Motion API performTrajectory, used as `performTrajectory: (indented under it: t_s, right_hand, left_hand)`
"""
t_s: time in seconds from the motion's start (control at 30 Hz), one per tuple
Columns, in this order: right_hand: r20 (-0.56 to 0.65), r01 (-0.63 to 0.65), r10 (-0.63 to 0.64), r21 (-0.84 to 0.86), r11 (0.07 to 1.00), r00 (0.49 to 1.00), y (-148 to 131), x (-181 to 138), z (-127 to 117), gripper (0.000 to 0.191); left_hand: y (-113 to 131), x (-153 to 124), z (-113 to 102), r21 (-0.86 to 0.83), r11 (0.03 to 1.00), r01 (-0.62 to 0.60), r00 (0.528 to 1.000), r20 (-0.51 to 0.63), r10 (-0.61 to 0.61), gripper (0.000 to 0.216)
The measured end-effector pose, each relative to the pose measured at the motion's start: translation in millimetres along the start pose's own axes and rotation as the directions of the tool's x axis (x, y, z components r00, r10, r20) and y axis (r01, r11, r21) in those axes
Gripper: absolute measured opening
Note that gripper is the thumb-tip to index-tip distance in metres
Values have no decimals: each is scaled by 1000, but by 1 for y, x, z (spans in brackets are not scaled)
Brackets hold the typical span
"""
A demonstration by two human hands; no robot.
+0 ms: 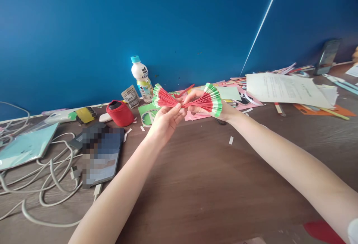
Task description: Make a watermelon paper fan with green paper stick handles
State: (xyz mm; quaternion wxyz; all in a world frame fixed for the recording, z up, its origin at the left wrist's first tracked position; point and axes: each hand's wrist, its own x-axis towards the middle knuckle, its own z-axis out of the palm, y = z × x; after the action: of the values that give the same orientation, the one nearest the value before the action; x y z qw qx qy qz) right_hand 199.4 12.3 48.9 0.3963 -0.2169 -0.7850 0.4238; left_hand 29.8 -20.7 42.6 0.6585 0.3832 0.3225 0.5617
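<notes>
Both hands hold a pleated paper fan (205, 101), raised above the brown table. It is red toward its pinched middle, with white and green edges, and it flares out on both sides like a bow. My left hand (168, 121) is closed, thumb and fingers pinching the fan near its middle. My right hand (195, 104) is closed around the right half from behind, with the fingertips close to the middle. Part of the right hand is hidden by the spread pleats. A thin red strip (186, 89) sticks up behind the fan.
A white bottle with a blue cap (139, 70) stands against the blue wall. Left of it are a red-wrapped roll (120, 113), a phone (104, 158) and tangled white cables (53, 177). Papers (285, 91) and paper strips lie back right. Small white scraps (231, 140) dot the table (195, 188).
</notes>
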Motion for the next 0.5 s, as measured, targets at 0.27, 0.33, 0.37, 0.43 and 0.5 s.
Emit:
performTrajectory:
  t_s: [0.27, 0.33, 0.37, 0.43, 0.5]
  right_hand:
    - [30, -59, 61, -62, 996, 998, 6, -3, -10, 28]
    - [30, -60, 63, -84, 995, 998, 6, -3, -12, 30]
    - [33, -60, 64, -93, 994, 997, 7, -3, -13, 30]
    - [52, -59, 64, -96, 994, 997, 7, -3, -14, 31]
    - [78, -55, 62, -85, 995, 995, 8, -2, -15, 31]
  left_hand:
    - [6, 0, -7, 266, 964, -11, 997, 82, -12, 23]
    - [5, 0, -8, 308, 951, -12, 996, 90, -16, 26]
    - [5, 0, -8, 323, 946, -14, 995, 96, -18, 28]
    - [4, 0, -9, 349, 937, -9, 994, 109, -31, 29]
    - [4, 0, -10, 374, 927, 7, 991, 118, -55, 28]
